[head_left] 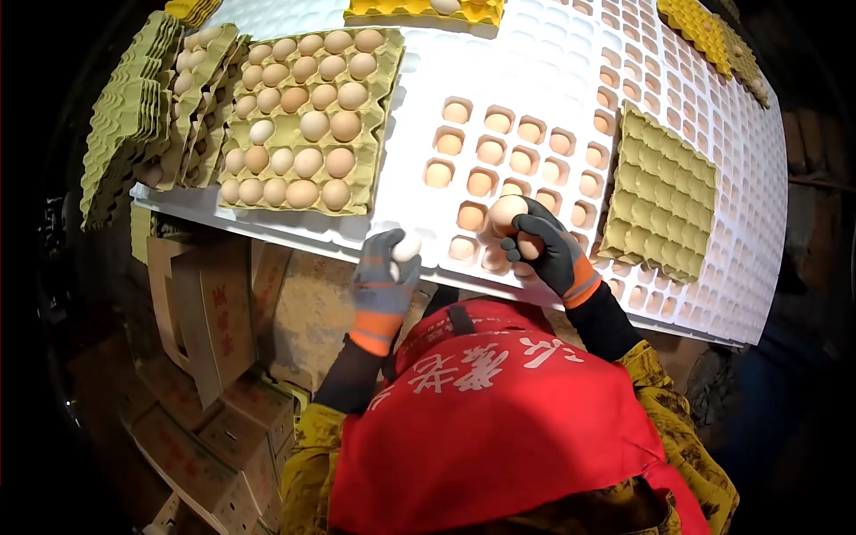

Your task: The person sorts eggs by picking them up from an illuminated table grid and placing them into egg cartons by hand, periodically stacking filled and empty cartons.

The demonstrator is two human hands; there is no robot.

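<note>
My left hand (383, 283), in a grey and orange work glove, is closed around a pale egg (407, 247) at the near edge of the white foam tray (415, 169). My right hand (555, 253), gloved the same way, grips two brown eggs, one larger egg (507, 214) and one partly hidden egg (530, 245). It hovers over the foam tray's square pockets, where rows of brown eggs (489, 151) sit. Left of these, a green pulp egg tray (382, 116) holds many eggs, with a few cups bare.
Stacked green pulp trays (129, 116) stand at the far left. An upturned green tray (664, 192) lies over foam pockets at right. Yellow trays (486, 12) line the back. Below the table's left edge are cardboard boxes (214, 312). A red apron (499, 428) covers my front.
</note>
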